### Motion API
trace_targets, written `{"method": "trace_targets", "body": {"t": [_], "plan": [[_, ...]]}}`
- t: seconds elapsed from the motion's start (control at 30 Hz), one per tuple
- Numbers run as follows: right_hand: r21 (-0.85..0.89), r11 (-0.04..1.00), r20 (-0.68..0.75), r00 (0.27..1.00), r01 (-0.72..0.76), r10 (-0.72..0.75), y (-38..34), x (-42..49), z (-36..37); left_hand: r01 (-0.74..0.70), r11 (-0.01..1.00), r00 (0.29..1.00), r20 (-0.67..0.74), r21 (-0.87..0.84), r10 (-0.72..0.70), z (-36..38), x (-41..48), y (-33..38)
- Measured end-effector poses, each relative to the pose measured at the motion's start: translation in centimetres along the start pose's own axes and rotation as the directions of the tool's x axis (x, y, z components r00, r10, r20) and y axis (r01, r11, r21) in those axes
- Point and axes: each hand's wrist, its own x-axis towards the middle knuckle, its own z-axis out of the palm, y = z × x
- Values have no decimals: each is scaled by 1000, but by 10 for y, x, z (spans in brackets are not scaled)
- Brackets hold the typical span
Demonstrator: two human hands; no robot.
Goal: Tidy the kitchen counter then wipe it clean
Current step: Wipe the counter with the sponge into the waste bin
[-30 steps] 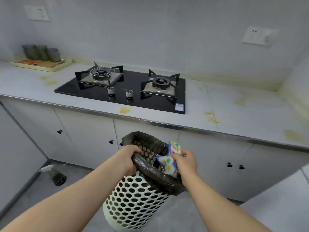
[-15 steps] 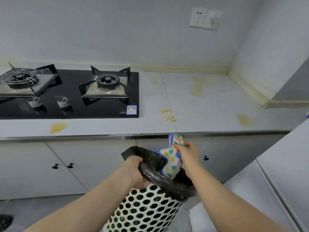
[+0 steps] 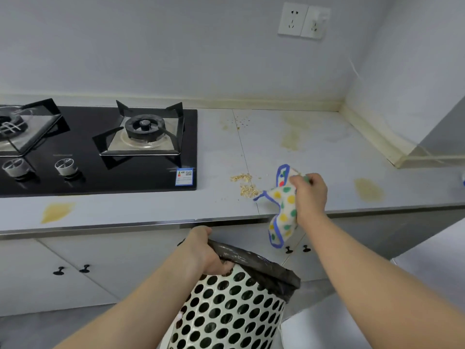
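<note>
**Ready to sweep and catch**

Pale oat-like crumbs [image 3: 245,184] lie on the grey bench [image 3: 327,152] just left of the right hand [image 3: 309,195], which clutches a dotted, blue-edged cloth [image 3: 284,197], apparently to sweep them. Below and left of it, the left hand [image 3: 205,251] grips the black-lined rim of a white perforated bin [image 3: 226,313], seemingly as catcher.

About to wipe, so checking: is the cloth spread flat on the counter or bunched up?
Bunched. The right hand grips the cloth mid-length, ends dangling over the counter edge.
</note>
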Motion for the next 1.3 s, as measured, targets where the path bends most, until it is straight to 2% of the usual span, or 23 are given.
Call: {"method": "trace_targets", "body": {"t": [0.13,0.23,0.3,0.33,0.43,0.47,0.53,0.63,0.7,0.8,0.9,1.07,1.23,1.3], "plan": [[-253,963,-100,987,95,-124,-2,34,-1,6,1000,1000,1,-28,-6,2,9,2],[-430,900,-87,990,67,-115,15,62,1,9,999,1000,12,-49,-9,1,16,4],[-518,855,-15,999,29,-43,30,75,2,4,998,1000,24,-56,-2,0,19,5],[-567,822,70,997,55,-18,40,80,7,8,997,1000,31,-70,-6,0,22,5],[-694,668,319,946,267,-46,65,79,16,-2,996,1000,19,-87,4,-2,22,8],[-717,620,363,930,320,-59,68,80,20,-8,994,1000,14,-106,9,-2,22,10],[-740,586,381,924,331,-40,65,85,28,-16,985,1000,-10,-170,14,-2,22,10],[-756,585,381,924,295,27,57,102,40,-29,975,999,-18,-222,26,-1,20,8],[-752,548,453,891,367,25,55,108,49,-51,971,999,-18,-233,48,-1,18,7],[-637,568,614,789,522,-36,56,100,67,-74,974,997,1,-214,76,-6,18,6],[-466,660,744,665,589,-68,54,79,83,-93,978,995,29,-189,100,-10,13,9],[-313,786,821,568,534,-59,47,31,80,-150,975,986,42,-164,159,-24,-11,28],[-242,840,926,375,485,50,44,-21,91,-165,981,986,16,-104,167,-42,-15,38],[-220,875,932,358,431,58,39,-34,99,-186,980,983,-12,-66,186,-45,-16,37]]}}
